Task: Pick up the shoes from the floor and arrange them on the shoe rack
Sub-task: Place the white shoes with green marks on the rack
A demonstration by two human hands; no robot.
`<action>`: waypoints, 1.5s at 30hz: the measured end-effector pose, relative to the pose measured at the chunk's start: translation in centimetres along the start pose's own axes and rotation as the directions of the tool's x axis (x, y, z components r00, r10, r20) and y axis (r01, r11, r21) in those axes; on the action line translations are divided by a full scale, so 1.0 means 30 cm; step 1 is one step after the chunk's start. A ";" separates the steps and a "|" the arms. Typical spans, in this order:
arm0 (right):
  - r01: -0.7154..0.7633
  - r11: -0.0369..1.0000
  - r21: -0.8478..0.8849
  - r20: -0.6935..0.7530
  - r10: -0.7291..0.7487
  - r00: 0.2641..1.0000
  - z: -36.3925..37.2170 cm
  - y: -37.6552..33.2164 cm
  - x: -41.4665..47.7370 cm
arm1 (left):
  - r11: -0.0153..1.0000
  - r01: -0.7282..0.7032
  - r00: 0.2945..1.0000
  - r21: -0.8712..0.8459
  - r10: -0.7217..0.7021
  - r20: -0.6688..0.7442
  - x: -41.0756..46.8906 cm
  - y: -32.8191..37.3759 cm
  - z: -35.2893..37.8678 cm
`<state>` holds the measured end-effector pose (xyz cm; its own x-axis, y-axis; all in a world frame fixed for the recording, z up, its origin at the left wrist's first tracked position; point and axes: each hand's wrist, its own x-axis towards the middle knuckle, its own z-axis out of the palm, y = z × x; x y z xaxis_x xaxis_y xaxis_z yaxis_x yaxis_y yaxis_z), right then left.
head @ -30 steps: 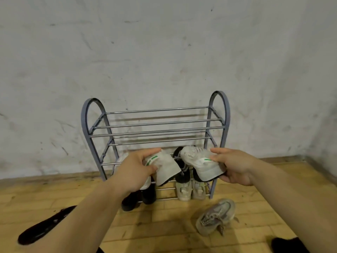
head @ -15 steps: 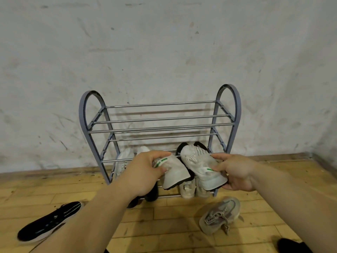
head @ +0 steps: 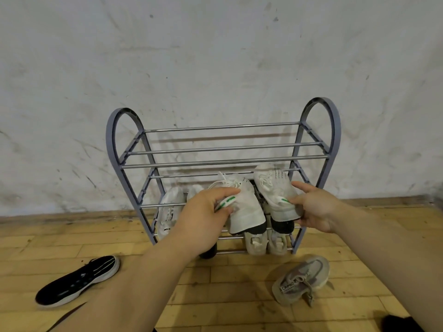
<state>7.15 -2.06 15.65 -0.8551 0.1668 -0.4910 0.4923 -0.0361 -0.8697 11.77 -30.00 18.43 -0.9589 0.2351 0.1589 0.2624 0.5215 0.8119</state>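
I have a pair of white fabric sneakers with green heel tabs in hand, one per side. The left white sneaker (head: pixel 242 207) and the right white sneaker (head: pixel 275 190) are both held in front of the grey metal tube shoe rack (head: pixel 225 161), toes pointing toward the wall, about level with the middle tier; whether their soles already rest on the bars I cannot tell.

Handling assessment: these look light, with soft, pliable uppers and a stiffer dark rubber sole at the heel. Nothing fragile. The fabric should give good friction; the loose white laces on the left one could snag a bar. The heel collar is the sound place to hold, and that is where both are taken.

Grip state: my left hand (head: pixel 203 216) is clenched around the heel of its sneaker, thumb over the green tab. My right hand (head: pixel 316 209) pinches the heel of the other, forefinger extended along the side.

Surroundings: the top tier is bare. Another white pair (head: pixel 171 209) sits at the left of the middle tier, and a beige pair (head: pixel 266 243) on the bottom tier at right. On the wooden plank floor (head: pixel 215 295), a black slip-on shoe with white sole (head: pixel 79 281) lies at left and a grey-mauve mesh trainer (head: pixel 302 281) at right, both yet to be shelved.
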 end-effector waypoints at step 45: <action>0.079 0.977 0.200 0.265 -0.131 0.955 0.199 -0.004 -0.200 | 0.729 0.342 0.940 -0.593 -0.256 0.227 -0.027 0.078 0.098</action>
<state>11.26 -8.94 18.41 -0.9246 -0.0972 -0.3682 0.3808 -0.2192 -0.8983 13.47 -26.56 18.55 -0.9438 0.2733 -0.1858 -0.2004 -0.0262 0.9794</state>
